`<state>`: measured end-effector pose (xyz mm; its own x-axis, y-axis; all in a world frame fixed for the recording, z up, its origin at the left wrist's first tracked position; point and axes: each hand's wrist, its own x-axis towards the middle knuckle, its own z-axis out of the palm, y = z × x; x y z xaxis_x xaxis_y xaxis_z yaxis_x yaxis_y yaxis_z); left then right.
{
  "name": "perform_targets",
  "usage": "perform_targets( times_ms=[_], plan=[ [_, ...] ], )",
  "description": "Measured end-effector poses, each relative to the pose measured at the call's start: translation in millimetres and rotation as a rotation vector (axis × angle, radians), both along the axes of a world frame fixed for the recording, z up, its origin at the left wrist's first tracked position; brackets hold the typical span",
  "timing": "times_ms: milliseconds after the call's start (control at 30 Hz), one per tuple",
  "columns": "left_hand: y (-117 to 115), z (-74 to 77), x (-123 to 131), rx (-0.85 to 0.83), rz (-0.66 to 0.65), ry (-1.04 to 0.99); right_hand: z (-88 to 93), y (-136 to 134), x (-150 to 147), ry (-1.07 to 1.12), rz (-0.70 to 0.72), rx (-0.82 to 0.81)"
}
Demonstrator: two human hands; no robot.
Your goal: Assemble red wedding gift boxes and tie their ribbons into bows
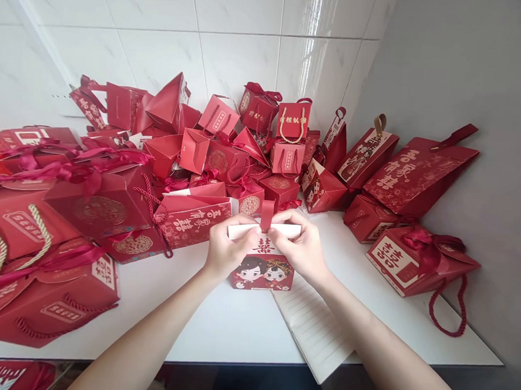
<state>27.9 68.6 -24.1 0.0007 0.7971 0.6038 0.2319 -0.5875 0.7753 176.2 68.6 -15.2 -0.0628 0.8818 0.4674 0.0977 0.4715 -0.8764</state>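
A small red gift box (pixel 263 271) printed with two cartoon figures and a red character stands upright on the white table in front of me. A red ribbon loop (pixel 267 216) sticks up from the middle of its top. My left hand (pixel 233 243) pinches the left side of the white top edge (pixel 240 231), thumb in front and fingers behind. The right side of that edge is pinched the same way by my right hand (pixel 300 244). Both thumbs lie close to the ribbon. The fingertips behind the edge are partly hidden.
Red gift boxes (pixel 218 160) are heaped along the tiled wall, with larger ribboned ones (pixel 47 291) at left. More boxes (pixel 422 261) line the right wall. A lined notebook (pixel 317 322) lies under my right forearm, past the front edge of the white table (pixel 217 327).
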Motion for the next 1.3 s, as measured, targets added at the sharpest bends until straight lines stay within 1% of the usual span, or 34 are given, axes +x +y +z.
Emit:
perform_targets(
  times_ms=[167, 300, 367, 633, 767, 900, 1133, 1300],
  plan=[
    [0.5, 1.3, -0.3, 0.036, -0.064, -0.015, -0.8, 0.5, 1.7, -0.004, 0.042, -0.013],
    [0.7, 1.9, 0.1, 0.022, -0.042, -0.012, -1.7, 1.5, 4.4, 0.002, 0.114, -0.022],
    [0.4, 2.3, 0.5, 0.016, -0.027, -0.006, -1.8, 1.8, 4.9, 0.008, 0.128, -0.022],
    [0.2, 3.5, 1.2, -0.009, -0.008, -0.004, -0.5, 2.8, 4.3, 0.019, 0.146, -0.064],
    [0.2, 4.2, 1.1, -0.014, -0.006, 0.007, -0.3, 3.0, 4.0, 0.017, 0.128, -0.056],
    [-0.3, 4.3, 1.3, -0.033, -0.01, 0.019, 0.0, 3.1, 4.3, -0.006, 0.097, -0.046],
    [0.9, 0.3, 0.8, -0.029, -0.051, -0.017, -0.5, 3.8, 4.0, -0.004, 0.094, -0.074],
    [1.2, 0.9, 0.5, -0.023, -0.038, 0.001, -1.0, 4.4, 3.0, 0.007, 0.094, -0.072]
  ],
)
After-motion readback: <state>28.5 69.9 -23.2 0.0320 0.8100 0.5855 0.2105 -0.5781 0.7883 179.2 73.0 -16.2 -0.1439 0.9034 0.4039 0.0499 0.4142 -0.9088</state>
